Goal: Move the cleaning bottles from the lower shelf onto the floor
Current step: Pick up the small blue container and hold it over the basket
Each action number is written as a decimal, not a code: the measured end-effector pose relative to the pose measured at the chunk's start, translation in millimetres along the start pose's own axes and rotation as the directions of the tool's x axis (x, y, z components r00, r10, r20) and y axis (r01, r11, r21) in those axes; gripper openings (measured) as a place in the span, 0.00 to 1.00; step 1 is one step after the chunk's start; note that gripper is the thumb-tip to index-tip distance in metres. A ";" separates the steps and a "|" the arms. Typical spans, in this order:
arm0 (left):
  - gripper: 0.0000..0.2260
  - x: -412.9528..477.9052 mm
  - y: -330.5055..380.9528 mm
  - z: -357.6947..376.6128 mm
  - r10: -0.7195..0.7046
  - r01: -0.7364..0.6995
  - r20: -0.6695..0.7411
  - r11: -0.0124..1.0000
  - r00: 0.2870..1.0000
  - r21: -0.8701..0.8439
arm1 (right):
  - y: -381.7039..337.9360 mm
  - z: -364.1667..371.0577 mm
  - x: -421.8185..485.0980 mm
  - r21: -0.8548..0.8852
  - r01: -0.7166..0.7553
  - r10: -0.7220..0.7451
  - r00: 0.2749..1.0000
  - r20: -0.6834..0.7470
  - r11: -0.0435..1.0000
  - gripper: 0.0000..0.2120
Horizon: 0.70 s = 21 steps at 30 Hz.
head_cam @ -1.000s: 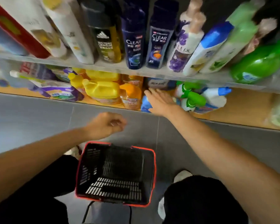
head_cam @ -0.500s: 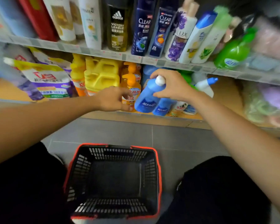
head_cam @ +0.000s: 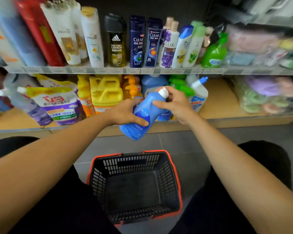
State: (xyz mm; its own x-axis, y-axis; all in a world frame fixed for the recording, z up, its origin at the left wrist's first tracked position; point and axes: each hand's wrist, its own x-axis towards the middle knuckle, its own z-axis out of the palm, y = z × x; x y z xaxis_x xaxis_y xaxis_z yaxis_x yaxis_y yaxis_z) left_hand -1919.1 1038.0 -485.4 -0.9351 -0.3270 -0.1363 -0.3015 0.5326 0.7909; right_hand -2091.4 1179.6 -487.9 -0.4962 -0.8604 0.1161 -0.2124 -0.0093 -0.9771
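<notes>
Both hands (head_cam: 125, 114) (head_cam: 176, 105) grip tilted blue bottle (head_cam: 139, 122).

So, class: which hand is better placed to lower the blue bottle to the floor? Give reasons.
Probably left: the left hand wraps the bottle round its body, while the right hand only pinches its neck by the cap.

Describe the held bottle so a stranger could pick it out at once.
Find the wooden lower shelf, then the black basket before it. Between them, a blue bottle with a white cap leans, left hand round its body, right hand at its neck. It alone is off the shelf.
</notes>
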 end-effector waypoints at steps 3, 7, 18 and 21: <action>0.24 -1.0 2.7 6.6 0.047 -0.047 -0.007 0.999 0.999 0.014 | 12.5 4.0 -20.5 0.177 0.008 0.012 0.993 -0.114 0.984 0.10; 0.21 -4.6 -1.0 17.0 0.092 -0.103 0.100 0.988 0.991 0.112 | 43.8 9.0 -69.3 0.246 0.003 0.077 0.946 -0.314 0.969 0.09; 0.32 -25.8 8.3 23.2 0.115 -0.130 0.064 0.935 0.991 0.330 | 35.0 -23.9 -93.5 0.035 0.064 -0.058 0.988 -0.140 0.997 0.14; 0.34 -39.4 13.3 26.6 0.063 -0.080 0.085 0.973 0.994 0.219 | 30.0 -29.2 -95.7 0.073 0.061 -0.057 0.997 -0.051 0.996 0.18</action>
State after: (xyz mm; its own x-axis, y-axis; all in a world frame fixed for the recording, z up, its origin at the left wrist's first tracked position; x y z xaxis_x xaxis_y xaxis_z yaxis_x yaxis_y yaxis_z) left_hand -1891.3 1078.6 -485.4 -0.9646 -0.2256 -0.1364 -0.2590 0.7148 0.6496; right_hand -2074.9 1276.6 -523.1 -0.5256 -0.8313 0.1807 -0.1805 -0.0986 -0.9786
